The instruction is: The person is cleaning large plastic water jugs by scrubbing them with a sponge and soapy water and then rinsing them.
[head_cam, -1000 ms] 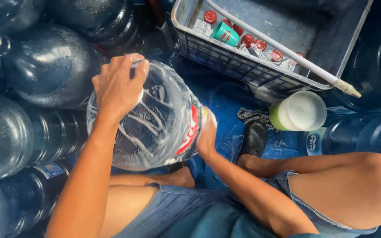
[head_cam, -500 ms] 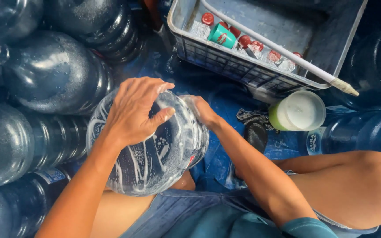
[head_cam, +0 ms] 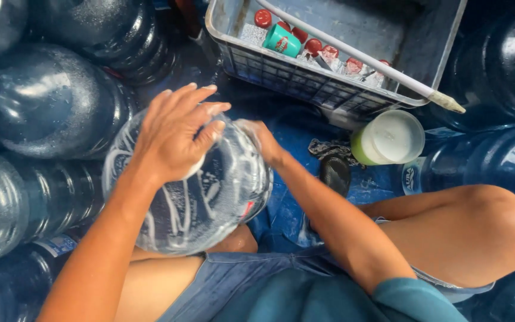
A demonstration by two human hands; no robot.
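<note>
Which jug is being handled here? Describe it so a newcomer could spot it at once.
Start at the grey crate at the top; below and left, the jug lies on the person's lap under the left hand. Unlike the dark blue jugs around it, it is clear and streaked with white suds.

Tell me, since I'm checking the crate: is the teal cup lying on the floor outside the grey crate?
No, the teal cup lies inside the grey crate, next to the red caps.

One soapy clear jug (head_cam: 198, 197), one grey crate (head_cam: 329, 89), one teal cup (head_cam: 281, 42), two hands.
</note>
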